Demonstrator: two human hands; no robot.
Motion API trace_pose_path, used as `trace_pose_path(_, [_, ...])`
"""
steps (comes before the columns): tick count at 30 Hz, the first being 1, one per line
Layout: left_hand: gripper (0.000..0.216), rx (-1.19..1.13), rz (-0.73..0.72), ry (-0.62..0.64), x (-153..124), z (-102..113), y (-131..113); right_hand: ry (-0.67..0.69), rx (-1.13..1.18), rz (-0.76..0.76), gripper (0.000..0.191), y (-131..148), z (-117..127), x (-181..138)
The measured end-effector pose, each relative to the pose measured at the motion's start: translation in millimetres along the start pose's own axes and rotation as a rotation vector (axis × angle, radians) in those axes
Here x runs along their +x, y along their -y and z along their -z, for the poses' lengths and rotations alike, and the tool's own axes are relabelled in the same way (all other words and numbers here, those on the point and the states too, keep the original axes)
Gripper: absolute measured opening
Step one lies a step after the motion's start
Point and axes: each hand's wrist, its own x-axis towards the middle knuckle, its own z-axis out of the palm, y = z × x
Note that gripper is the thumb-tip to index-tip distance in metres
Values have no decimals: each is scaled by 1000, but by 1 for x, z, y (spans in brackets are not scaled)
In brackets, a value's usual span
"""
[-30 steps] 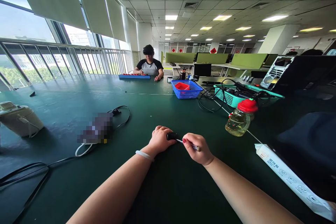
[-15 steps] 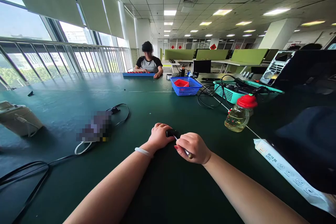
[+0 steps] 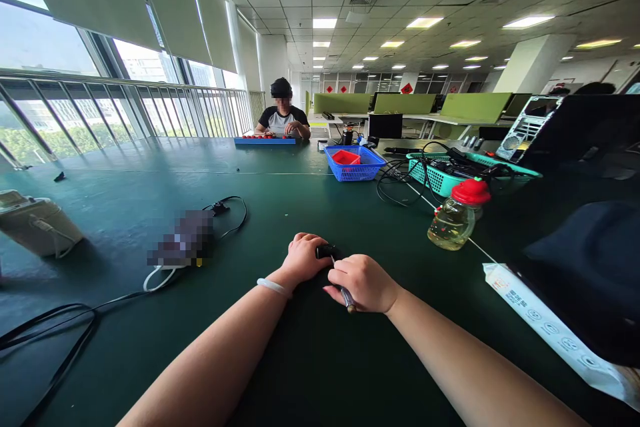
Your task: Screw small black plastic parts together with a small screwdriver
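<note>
My left hand point(image 3: 301, 257) rests on the green table point(image 3: 280, 200), its fingers curled round a small black object point(image 3: 325, 251) that pokes out at the right. My right hand point(image 3: 364, 282) is closed on a thin metal tool point(image 3: 346, 298) like a small screwdriver; its handle end sticks out below my fingers and its tip points at the black object. A white bangle point(image 3: 273, 287) sits on my left wrist.
A glass jar with a red lid point(image 3: 458, 213) stands to the right. Blue basket point(image 3: 356, 165) and teal basket point(image 3: 440, 177) with cables lie beyond. A blurred item with cords point(image 3: 183, 243) lies left, a white appliance point(image 3: 37, 225) far left. Another person point(image 3: 281, 115) sits opposite.
My right hand has turned the tool, swinging its handle end down towards me and closing in on the black object. The left hand stays put. The far person drew both hands together.
</note>
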Motion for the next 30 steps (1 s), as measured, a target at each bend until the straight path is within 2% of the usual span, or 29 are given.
trace_pose_path(3, [36,-8,-5,-7,1,0,2,-38,101,-121,20,-3,0,-3])
trace_pose_path(9, [39,-3,-21,12,2,0,4,-302,472,-587,27,-21,-5,-13])
trace_pose_path(12, [41,1,-12,16,2,1,3,-386,562,-685,31,-29,-9,-15])
trace_pose_path(22, [40,7,-1,28,1,3,0,-387,444,-598,37,-18,-5,-10])
trace_pose_path(28, [38,3,-13,17,1,1,1,-238,345,-342,23,-15,1,-9])
trace_pose_path(30, [36,-1,-20,13,1,1,2,-207,340,-337,20,-15,2,-9])
